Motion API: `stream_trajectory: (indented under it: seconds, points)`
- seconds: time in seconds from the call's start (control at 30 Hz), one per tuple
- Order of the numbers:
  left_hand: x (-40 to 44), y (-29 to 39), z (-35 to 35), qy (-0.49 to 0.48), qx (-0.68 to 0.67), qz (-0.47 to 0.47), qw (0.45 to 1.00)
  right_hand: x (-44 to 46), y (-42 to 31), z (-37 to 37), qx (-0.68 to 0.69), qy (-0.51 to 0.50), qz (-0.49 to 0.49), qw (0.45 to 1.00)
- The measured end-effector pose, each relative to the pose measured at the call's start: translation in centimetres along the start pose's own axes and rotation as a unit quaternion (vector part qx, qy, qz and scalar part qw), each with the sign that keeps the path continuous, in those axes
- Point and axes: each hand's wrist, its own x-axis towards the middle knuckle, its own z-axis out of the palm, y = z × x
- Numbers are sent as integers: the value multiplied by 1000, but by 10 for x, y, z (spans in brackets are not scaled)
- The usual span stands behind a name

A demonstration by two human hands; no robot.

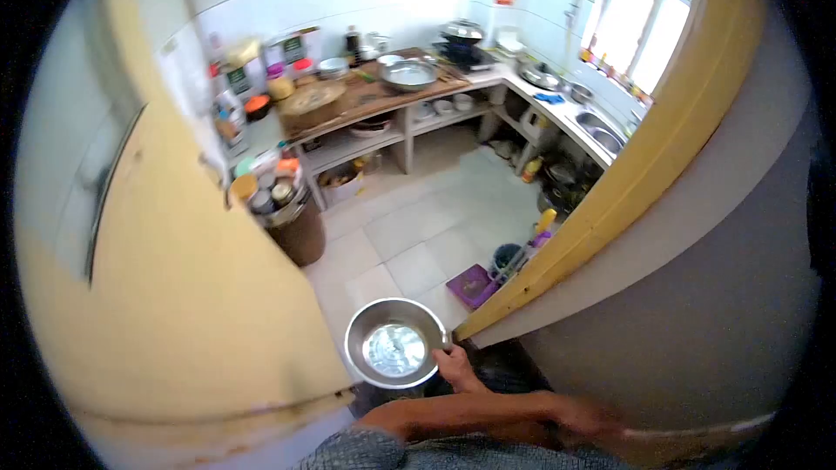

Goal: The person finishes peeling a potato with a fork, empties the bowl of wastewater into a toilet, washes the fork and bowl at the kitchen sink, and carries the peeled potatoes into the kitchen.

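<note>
- Crossing low over the right arm, a person's left hand (601, 420) blurs; I cannot tell whether its fingers are apart or together.
- Just beyond, the right hand (455, 367) is clamped on the right rim of a stainless-steel basin (366, 331), held in a kitchen doorway beside the yellow door (192, 296).
- Past it, a purple dustpan (472, 285) lies right; a brown bin (300, 242), jars crowding its top, stands left.
- Farther back, a wide metal pan (409, 76) sits on the wooden countertop (361, 103).

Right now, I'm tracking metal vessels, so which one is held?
The basin nearest the camera, gripped at its edge by the right hand; the wide bowl sits untouched on the wooden counter.
</note>
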Motion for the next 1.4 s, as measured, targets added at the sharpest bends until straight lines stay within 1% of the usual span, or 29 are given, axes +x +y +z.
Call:
stream_trajectory:
  seconds: [0.07,0.1,0.17,0.2,0.23,0.27,0.3,0.33,0.37,0.43,0.47,0.5,0.57,0.6,0.67,0.7,0.73,0.77,0.83,0.87,0.9,0.93,0.97,1.03,1.1,1.17,1.2,1.3,1.4]
  points:
    - [-46,10,-31,102,-33,-70,992,21,-13,8,14,-20,-28,999]
    - [-73,13,-53,135,-47,-116,983,47,-3,13,10,-48,-26,998]
    - [-144,35,-93,216,-32,-99,971,90,0,29,-42,-18,-38,998]
    - [-204,18,-124,273,-43,-112,954,135,-4,68,-283,157,132,937]
    - [-238,20,-140,336,-111,-158,922,157,-15,66,-271,162,137,939]
    - [-271,26,-153,371,-100,-176,906,169,-25,59,-185,97,41,977]
    - [-300,28,-162,427,-101,-183,880,182,-37,53,-94,32,-58,993]
    - [-329,28,-170,461,-92,-211,857,199,-51,51,-2,-30,-160,987]
    - [-358,27,-181,488,-89,-210,842,202,-91,46,54,-38,-121,990]
    - [-402,36,-199,554,-89,-224,797,235,-141,34,-55,-45,4,997]
    - [-420,39,-206,591,-90,-208,774,251,-148,37,-17,1,-65,998]
    - [-442,37,-212,626,-83,-201,749,263,-164,30,-16,11,-65,998]
    - [-484,28,-226,676,-104,-161,712,287,-200,21,-55,40,-130,989]
    - [-505,21,-235,666,-107,-164,720,300,-212,19,-28,60,-118,991]
    - [-541,-6,-256,738,-181,-127,638,331,-230,8,-31,89,-115,989]
    - [-553,-17,-263,732,-189,-133,641,337,-232,8,-37,104,-111,988]
    - [-566,-30,-278,749,-187,-147,618,343,-243,8,26,114,-91,989]
    - [-580,-44,-297,765,-182,-159,597,346,-255,6,29,122,-96,987]
    - [-602,-66,-327,762,-191,-157,599,336,-290,1,59,154,-55,985]
    - [-604,-72,-342,756,-174,-193,601,337,-301,-1,57,159,-58,984]
    - [-607,-79,-359,749,-156,-228,602,338,-308,0,70,175,-38,981]
    - [-614,-91,-374,744,-177,-222,605,344,-311,3,86,191,-17,978]
    - [-623,-103,-390,740,-176,-223,609,353,-309,6,89,196,-16,977]
    - [-624,-112,-420,686,-196,-241,658,369,-302,6,120,227,-18,966]
    - [-622,-115,-447,668,-194,-254,671,378,-296,9,151,227,4,962]
    - [-620,-127,-478,632,-218,-256,698,393,-296,11,184,285,-36,940]
    - [-623,-141,-489,626,-218,-250,706,393,-305,8,198,287,-20,937]
    - [-614,-160,-527,607,-220,-257,719,401,-327,-5,241,285,-17,928]
    - [-599,-174,-565,594,-224,-266,725,431,-321,-26,252,293,-17,922]
